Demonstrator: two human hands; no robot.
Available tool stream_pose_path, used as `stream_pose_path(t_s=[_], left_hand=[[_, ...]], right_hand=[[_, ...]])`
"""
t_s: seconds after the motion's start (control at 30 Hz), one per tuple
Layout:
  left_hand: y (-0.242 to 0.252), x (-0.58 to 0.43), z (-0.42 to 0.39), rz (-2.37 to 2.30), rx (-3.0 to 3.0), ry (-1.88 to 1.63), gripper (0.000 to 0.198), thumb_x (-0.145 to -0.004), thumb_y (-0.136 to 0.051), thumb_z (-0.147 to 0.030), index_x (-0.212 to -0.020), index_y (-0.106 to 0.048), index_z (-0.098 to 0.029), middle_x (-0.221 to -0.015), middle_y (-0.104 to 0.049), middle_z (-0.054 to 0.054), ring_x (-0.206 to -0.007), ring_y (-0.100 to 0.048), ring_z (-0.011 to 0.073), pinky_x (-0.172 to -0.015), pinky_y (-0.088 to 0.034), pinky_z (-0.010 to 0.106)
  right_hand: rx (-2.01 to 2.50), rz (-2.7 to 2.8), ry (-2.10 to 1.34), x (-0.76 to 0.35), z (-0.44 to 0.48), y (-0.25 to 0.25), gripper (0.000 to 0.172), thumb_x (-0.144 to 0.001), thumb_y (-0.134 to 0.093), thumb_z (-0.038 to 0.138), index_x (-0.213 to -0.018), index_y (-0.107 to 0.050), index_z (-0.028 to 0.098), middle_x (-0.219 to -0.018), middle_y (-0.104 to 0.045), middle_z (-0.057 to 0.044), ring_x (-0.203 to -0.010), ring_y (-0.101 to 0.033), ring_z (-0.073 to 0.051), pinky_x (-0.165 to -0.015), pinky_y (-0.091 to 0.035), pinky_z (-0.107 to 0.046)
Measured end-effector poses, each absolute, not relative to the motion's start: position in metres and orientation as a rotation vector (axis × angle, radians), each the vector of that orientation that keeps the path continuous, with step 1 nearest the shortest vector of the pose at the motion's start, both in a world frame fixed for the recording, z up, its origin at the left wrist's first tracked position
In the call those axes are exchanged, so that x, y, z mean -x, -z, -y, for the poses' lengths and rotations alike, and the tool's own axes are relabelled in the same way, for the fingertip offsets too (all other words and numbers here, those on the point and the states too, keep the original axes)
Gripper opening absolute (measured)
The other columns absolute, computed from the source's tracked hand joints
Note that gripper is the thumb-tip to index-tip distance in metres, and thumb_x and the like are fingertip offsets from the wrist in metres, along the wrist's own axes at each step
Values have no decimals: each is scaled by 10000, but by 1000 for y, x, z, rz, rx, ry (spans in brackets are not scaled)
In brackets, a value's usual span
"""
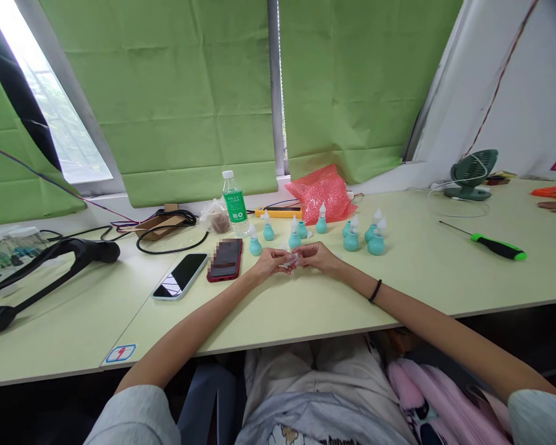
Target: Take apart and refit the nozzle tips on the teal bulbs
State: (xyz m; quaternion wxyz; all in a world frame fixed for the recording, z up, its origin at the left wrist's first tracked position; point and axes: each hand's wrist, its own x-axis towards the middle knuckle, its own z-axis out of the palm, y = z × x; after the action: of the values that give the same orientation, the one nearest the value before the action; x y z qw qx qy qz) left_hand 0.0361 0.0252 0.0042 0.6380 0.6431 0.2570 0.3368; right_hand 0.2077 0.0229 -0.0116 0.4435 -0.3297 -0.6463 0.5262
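Observation:
My left hand [271, 264] and my right hand [319, 255] meet above the table, in front of the bulbs. Pinched between the fingertips of both is a small clear plastic piece [294, 260]; its exact shape is too small to make out. Just beyond my hands stand several teal squeeze bulbs [376, 245], most topped with a translucent white nozzle [322, 211]. One bulb [302, 230] behind my hands shows a bare neck. A small whitish piece [310, 234] lies beside it.
Left of my hands lie a red-cased phone [225, 259] and a white-edged phone [180, 277]. A water bottle [235, 204] and pink bubble wrap [327, 194] are at the back. To the right are a screwdriver [498, 246] and a green fan [472, 173]. A black frame [50, 272] sits far left.

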Motion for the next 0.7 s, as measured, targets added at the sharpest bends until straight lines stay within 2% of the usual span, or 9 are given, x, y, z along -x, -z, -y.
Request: stream_pose_path(t_s=[0.43, 0.7], left_hand=[[-2, -36, -26, -605, -1413, -747, 264, -628, -591, -312, -707, -583, -59, -631, -556, 64, -577, -522, 108, -547, -416, 241], [0, -35, -32, -703, -1419, -875, 292, -615, -595, -341, -705, -578, -65, -638, -565, 69, -551, -509, 91, -532, -420, 226]], right_hand=[[813, 1597, -1291, -208, -26, 14, 396, -480, -687, 271, -852, -612, 157, -570, -493, 36, -503, -440, -65, -473, -333, -209], [814, 1498, -1218, -214, -22, -4, 368, -532, -659, 284, -874, -603, 159, -606, -511, 12, -530, -449, -76, -532, -374, -245]])
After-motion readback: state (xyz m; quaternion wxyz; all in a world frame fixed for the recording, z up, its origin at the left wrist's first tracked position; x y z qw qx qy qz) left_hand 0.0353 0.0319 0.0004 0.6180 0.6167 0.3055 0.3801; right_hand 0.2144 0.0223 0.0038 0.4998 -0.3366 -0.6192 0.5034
